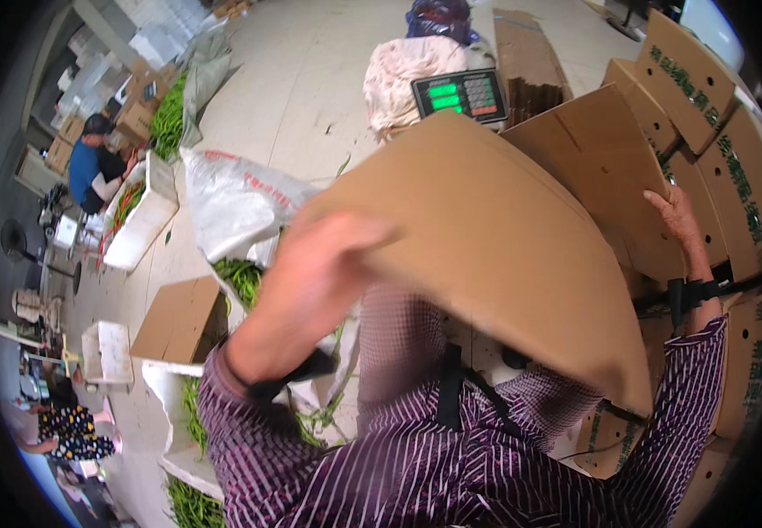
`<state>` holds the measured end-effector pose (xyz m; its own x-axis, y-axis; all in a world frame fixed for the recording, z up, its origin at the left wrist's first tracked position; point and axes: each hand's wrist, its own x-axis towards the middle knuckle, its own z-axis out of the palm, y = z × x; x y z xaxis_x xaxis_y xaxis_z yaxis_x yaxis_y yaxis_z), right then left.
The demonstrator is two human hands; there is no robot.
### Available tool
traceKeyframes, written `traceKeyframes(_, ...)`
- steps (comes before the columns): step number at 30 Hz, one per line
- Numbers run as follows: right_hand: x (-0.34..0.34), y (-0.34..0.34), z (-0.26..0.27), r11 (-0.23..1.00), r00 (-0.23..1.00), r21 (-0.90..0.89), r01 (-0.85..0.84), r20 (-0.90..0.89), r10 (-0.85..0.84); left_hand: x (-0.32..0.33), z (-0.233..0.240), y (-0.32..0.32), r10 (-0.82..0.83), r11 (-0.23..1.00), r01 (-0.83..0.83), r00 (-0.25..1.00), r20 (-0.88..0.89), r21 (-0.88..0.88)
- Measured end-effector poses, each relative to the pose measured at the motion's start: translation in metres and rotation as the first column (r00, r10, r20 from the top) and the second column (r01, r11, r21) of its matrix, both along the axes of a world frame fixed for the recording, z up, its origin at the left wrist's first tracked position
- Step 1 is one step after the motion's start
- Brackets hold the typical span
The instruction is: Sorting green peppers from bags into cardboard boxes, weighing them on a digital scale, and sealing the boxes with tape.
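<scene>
A large brown cardboard panel (473, 224) spans the space over my lap. My left hand (328, 257), blurred, is shut on its near-left edge with the thumb on top. On the right, my right hand (674, 211) grips the edge of a second cardboard panel (592, 165), thumb toward its face. Whether the two panels belong to one carton I cannot tell. Beyond them stands a scale display (460, 96) with lit green digits, beside a pale pink cloth bundle (394, 79).
Printed cartons (737, 191) are stacked close on the right. Left lie a white woven sack (242, 204), green chili peppers (239, 277), and a foam box (173, 422). A person (94, 162) sits by another foam box (150, 218); another person (71, 432) is at lower left.
</scene>
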<state>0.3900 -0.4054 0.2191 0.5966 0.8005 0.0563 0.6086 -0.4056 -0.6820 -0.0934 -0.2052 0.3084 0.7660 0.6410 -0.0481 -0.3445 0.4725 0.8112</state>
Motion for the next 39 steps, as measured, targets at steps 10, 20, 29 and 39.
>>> traceKeyframes(10, -0.002, -0.012, 0.012, 1.0, 0.998, -0.002, 0.023, 0.056, -0.023, -0.13, 0.041, -0.041, 0.737, 0.676, -0.724, 0.656, -0.164, 0.141)
traceKeyframes(20, -0.049, -0.038, 0.015, 0.993, 0.973, -0.088, -0.081, 0.208, 0.097, -0.048, -0.019, 0.097, 0.522, 0.829, -0.557, 0.8, 0.296, 0.043)
traceKeyframes(29, -0.067, -0.051, -0.016, 0.989, 0.969, -0.037, -0.142, 0.2, 0.147, 0.201, -0.084, 0.244, 0.264, 0.963, -0.263, 0.888, 0.377, -0.055)
traceKeyframes(39, -0.084, -0.042, 0.052, 0.994, 0.992, 0.083, -0.071, 0.114, 0.061, 0.213, -0.196, 0.166, -0.038, 0.978, 0.125, 0.894, -0.447, 0.169)
